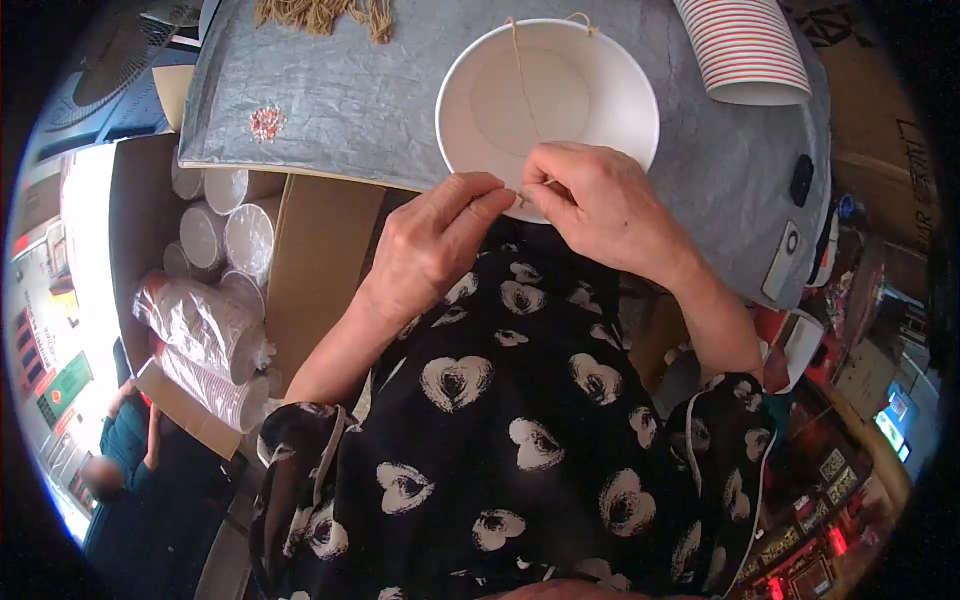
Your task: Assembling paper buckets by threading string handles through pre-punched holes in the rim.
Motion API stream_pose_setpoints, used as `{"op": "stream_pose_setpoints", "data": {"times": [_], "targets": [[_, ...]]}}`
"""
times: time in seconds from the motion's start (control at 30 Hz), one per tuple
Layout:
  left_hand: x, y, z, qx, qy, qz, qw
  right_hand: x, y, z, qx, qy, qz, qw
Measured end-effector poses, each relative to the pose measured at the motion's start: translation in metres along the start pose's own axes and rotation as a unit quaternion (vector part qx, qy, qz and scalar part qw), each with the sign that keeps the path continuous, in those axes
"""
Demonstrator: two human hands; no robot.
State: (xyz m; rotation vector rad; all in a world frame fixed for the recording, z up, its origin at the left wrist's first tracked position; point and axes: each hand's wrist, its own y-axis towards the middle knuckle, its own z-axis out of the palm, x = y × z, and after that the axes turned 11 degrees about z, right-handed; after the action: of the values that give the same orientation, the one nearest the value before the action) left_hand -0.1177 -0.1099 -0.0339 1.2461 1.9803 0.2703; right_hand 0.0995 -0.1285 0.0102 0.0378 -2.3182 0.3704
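A large white paper bucket (618,112) stands on the table with its mouth toward me. Thin brown twine (523,88) runs from its far rim down inside toward my hands. At the near rim my left hand (425,240) is closed in a pinch on the twine, thumb against forefinger. My right hand (612,212) pinches close beside it, fingertips bent around the same short end of twine. The fingertips of both hands nearly meet. Exactly how the twine passes through the near rim is too small to tell.
A bundle of cut twine (325,14) lies at the table's far edge, left of a stack of striped paper cups (748,50). Small red-and-white bits (267,123) sit on the grey table cover (370,100). A cardboard box (325,260) at left holds wrapped tubs (215,325). A person (125,440) is beyond.
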Motion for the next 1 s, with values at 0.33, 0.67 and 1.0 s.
{"op": "stream_pose_setpoints", "data": {"times": [0.33, 0.67, 1.0], "targets": [[0.0, 0.004, -0.003, 0.007, -0.004, -0.003, 1.0, 0.006, 0.001, -0.005, 0.02, -0.006, 0.021, 1.0], [0.0, 0.03, -0.007, 0.039, -0.053, -0.105, 0.992, 0.001, 0.007, -0.021, 0.033, -0.015, -0.033, 0.999], [0.026, 0.055, 0.014, -0.185, -0.077, -0.048, 0.978, -0.014, 0.021, -0.041, 0.022, 0.032, -0.039, 0.998]]}}
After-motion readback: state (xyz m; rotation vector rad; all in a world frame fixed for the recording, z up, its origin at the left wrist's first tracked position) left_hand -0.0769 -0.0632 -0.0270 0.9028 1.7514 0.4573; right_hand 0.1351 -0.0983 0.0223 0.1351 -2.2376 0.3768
